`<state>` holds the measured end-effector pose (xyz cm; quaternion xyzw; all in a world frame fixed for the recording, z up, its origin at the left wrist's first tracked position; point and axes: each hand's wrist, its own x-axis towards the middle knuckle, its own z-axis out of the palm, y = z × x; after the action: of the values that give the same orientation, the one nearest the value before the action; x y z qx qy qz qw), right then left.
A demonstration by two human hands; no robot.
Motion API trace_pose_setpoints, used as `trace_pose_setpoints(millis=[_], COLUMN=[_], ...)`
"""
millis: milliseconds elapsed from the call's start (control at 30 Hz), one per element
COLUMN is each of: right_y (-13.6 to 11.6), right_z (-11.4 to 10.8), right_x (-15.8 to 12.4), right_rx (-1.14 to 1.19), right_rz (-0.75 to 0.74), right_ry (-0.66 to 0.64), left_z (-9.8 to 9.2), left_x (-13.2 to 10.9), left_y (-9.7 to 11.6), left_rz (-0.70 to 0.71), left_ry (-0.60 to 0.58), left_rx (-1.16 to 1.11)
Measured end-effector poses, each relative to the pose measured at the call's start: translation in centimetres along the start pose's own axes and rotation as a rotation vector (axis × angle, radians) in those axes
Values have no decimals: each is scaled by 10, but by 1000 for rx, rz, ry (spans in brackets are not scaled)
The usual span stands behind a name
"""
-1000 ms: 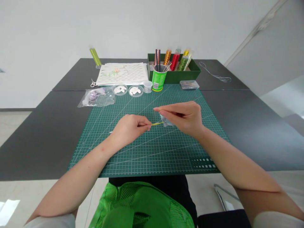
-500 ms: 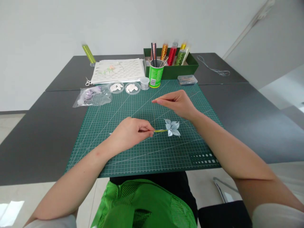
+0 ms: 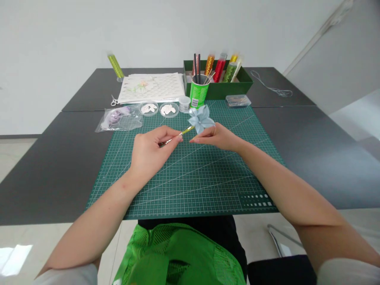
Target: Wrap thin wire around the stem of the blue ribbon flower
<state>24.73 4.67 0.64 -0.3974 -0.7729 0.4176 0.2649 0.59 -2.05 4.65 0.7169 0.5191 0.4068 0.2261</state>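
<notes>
A pale blue artificial flower (image 3: 201,118) is raised above the cutting mat, its bloom tilted up and to the right. My left hand (image 3: 157,148) pinches its yellow-green wrapped stem (image 3: 187,130) between thumb and fingers, and the stem's silvery lower end runs back into the palm. Just right of the stem and below the bloom, my right hand (image 3: 215,136) has thumb and forefinger closed in a pinch. The fine thread that ran from these fingers to the stem half a second ago is too thin to follow now.
The green cutting mat (image 3: 190,186) covers the desk's middle. Behind it stand a green can (image 3: 198,95) of sticks, small dishes of white pieces (image 3: 169,110), a flat clear case (image 3: 238,100) and a green box (image 3: 219,92) of thread spools. A plastic bag (image 3: 118,118) lies left.
My left hand has lifted the flower up and away from me, tilting its bloom upward. My right hand has come down and closer to the stem.
</notes>
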Motion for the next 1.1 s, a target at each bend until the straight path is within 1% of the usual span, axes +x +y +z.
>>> trace_pose_setpoints(millis=[100,200,333,433,500,600,700,800,967,1100], right_y=[-7,-15,-32,-47,-56,-65,-70,-72,-67,-56], right_z=[-3,-8,-16,-19,-17,-14,-13,-13,-15,-16], right_x=[-4,-8,-16,-22,-26,-31,-34,-36,-34,-27], right_rx=[-7,7,45,75,93,80,17,-70,-155,-153], right_rz=[10,-6,-43,-100,-142,-185,-216,-223,-188,-138], right_ry=[-195,-301,-403,-436,-408,-304,-197,-133,-38,-7], left_z=[1,3,4,6,8,11,12,13,13,12], left_x=[6,10,11,11,10,9,6,2,-1,-2], left_y=[-6,-10,-12,-15,-16,-18,-16,-13,-8,-6], left_rz=[-56,-106,-128,-152,-163,-152,-66,41,107,133], left_ry=[96,127,97,44,-3,-127,-292,-407,-507,-544], left_rx=[-42,-72,-79,-75,-64,-33,60,144,116,121])
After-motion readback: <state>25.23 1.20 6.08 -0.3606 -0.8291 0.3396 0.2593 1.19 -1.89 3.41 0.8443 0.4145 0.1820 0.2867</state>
